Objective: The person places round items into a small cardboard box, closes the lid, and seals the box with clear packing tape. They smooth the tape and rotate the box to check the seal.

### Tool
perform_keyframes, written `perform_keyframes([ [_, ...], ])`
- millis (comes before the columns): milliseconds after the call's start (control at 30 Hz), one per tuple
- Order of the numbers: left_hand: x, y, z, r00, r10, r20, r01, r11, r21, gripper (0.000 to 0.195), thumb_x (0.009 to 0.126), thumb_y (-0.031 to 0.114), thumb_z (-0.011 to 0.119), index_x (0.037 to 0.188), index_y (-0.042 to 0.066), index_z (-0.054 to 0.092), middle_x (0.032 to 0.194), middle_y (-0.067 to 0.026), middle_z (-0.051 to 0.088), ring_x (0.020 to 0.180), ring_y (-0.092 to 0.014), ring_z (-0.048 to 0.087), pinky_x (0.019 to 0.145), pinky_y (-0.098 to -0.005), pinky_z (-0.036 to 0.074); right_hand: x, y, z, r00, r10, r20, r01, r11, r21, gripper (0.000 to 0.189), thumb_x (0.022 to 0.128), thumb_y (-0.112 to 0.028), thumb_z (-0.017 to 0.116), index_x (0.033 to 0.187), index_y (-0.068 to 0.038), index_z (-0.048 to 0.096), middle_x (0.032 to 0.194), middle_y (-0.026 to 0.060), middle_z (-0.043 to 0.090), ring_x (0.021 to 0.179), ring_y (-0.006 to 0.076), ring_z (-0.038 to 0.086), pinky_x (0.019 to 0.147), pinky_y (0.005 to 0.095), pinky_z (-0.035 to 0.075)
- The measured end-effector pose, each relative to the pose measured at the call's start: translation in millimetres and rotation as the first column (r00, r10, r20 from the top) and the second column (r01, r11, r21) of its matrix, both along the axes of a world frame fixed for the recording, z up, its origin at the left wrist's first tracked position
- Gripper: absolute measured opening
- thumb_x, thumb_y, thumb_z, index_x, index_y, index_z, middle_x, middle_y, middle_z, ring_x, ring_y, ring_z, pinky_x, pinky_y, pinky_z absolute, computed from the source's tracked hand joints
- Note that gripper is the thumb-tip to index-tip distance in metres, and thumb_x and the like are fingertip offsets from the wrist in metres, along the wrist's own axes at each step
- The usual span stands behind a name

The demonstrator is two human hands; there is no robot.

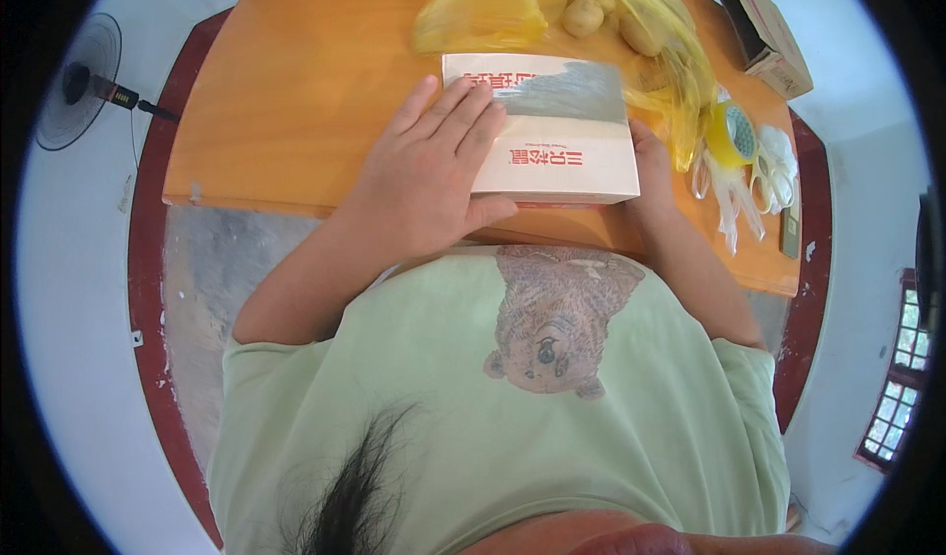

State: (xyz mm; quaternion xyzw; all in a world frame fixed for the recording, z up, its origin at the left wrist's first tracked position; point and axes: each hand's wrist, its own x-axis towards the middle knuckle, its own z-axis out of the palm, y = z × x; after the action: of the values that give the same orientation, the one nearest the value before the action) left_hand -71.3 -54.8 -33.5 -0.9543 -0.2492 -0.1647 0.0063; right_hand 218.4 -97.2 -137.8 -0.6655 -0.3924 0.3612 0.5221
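A white cardboard box (562, 134) with red print lies at the front edge of the orange table (295, 97). Clear tape or film seems to cover a grey patch on its top. My left hand (436, 156) rests flat on the box's left part, fingers spread, thumb along the near edge. At the box's right side is my right hand (652, 160), its fingers partly hidden behind the box; whether it grips cannot be told. Behind the box spreads a yellow plastic bag (488, 8) with several potatoes (583, 16) in it.
To the right lie a roll of yellow tape (730, 134), white plastic bags (774, 167) and a flat dark object (790, 230) near the table edge. An open cardboard box (772, 38) stands at the back right. A fan (81, 82) is at the far left.
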Motion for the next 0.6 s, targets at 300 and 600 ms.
perform_keyframes([
  [300,16,-9,17,0.990,-0.019,-0.142,0.022,1.000,0.019,0.078,0.082,0.041,0.071,0.137,-0.008,0.044,0.145,-0.0278,0.043,0.140,-0.038,0.038,0.119,-0.0497,0.023,6,3,-10,0.908,0.076,0.412,-0.078,0.997,-0.011,0.030,0.101,-0.026,0.051,0.095,0.001,0.062,0.086,0.0266,0.066,0.083,0.0436,0.064,0.074,0.0471,0.051],
  [600,40,-7,25,0.951,-0.041,-0.307,0.023,0.998,-0.062,0.085,0.088,0.048,0.064,0.143,-0.009,0.034,0.152,-0.0296,0.033,0.145,-0.040,0.027,0.120,-0.0507,0.019,-6,-4,27,0.820,0.159,0.550,-0.108,0.986,-0.125,0.034,0.101,-0.032,0.046,0.095,-0.001,0.059,0.087,0.0284,0.066,0.085,0.0465,0.063,0.076,0.0545,0.049],
])
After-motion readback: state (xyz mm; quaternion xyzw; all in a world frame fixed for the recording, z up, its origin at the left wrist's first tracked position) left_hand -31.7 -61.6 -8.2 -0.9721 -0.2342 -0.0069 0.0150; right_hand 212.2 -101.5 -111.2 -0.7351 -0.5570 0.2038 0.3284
